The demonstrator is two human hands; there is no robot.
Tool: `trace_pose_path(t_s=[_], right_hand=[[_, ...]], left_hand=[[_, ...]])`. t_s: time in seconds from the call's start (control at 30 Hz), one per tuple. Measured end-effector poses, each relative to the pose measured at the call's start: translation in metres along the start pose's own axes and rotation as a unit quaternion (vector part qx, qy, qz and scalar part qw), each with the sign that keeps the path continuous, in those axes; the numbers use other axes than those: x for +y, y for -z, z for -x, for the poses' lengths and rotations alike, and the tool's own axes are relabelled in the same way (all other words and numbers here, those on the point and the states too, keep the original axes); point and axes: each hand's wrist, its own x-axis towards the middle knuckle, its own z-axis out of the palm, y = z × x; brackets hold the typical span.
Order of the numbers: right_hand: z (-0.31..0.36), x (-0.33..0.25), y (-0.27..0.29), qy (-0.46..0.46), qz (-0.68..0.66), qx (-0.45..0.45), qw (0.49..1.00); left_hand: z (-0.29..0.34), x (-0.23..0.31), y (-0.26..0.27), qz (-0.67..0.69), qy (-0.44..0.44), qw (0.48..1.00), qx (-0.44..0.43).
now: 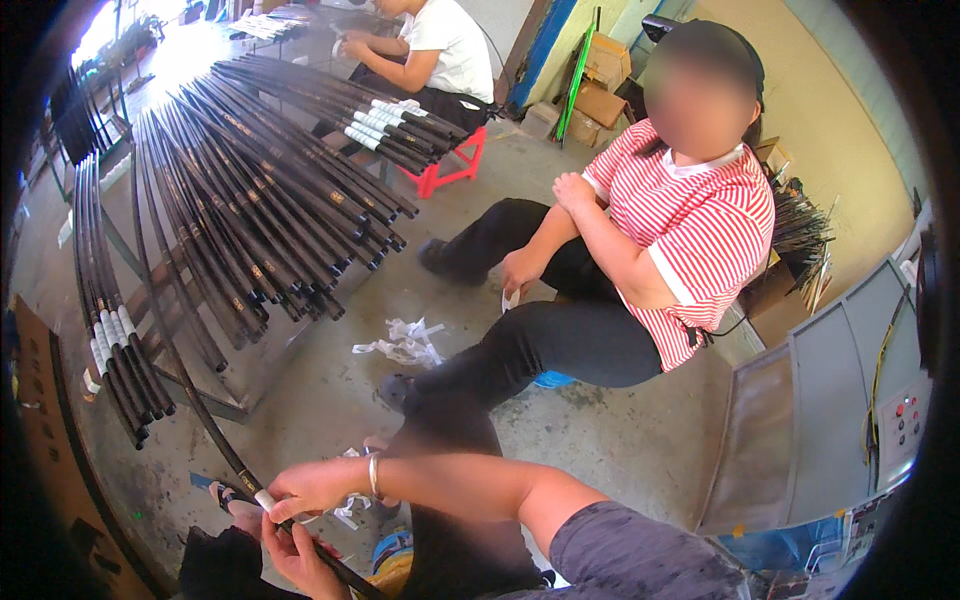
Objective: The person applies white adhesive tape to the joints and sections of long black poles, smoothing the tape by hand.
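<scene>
A long black pole (205,415) with small gold markings slants across the lower left, its near end running down past my hands. Around it sits a short white band (264,499). My right hand (315,487), with a bracelet at the wrist, closes its thumb and fingers on the pole right at this band. Just below, my left hand (302,562) is wrapped round the same pole, its fingertips close to the right hand's. Part of the left palm and the pole's lower end are hidden.
Many black poles (250,200) lie fanned on a stand at left; some bear white bands. A person in a striped shirt (690,220) sits opposite; another in white (452,50) sits behind. White strips (405,343) litter the floor. A grey cabinet (835,400) stands right.
</scene>
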Motion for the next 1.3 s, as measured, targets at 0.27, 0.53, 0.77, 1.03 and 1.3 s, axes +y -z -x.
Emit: trace_pose_path(t_s=[0.27, 0.53, 0.77, 1.03, 1.3], right_hand=[[0.001, -0.009, -0.004, -0.016, 0.024, 0.007, 1.000], [-0.001, 0.019, -0.007, -0.041, 0.115, 0.027, 0.992], [0.004, -0.024, -0.001, -0.163, 0.104, -0.013, 0.981], [0.009, -0.037, -0.012, -0.183, 0.030, -0.015, 0.983], [0.014, -0.029, -0.012, -0.159, -0.004, -0.027, 0.987]], left_hand=[[0.010, 0.025, -0.011, 0.051, 0.032, 0.998, -0.012], [0.009, 0.018, -0.005, 0.091, 0.027, 0.995, -0.043], [0.011, 0.046, -0.005, 0.156, 0.051, 0.982, -0.091], [0.020, 0.021, 0.000, 0.119, 0.029, 0.989, -0.080], [0.019, 0.006, -0.007, 0.096, 0.011, 0.993, -0.071]])
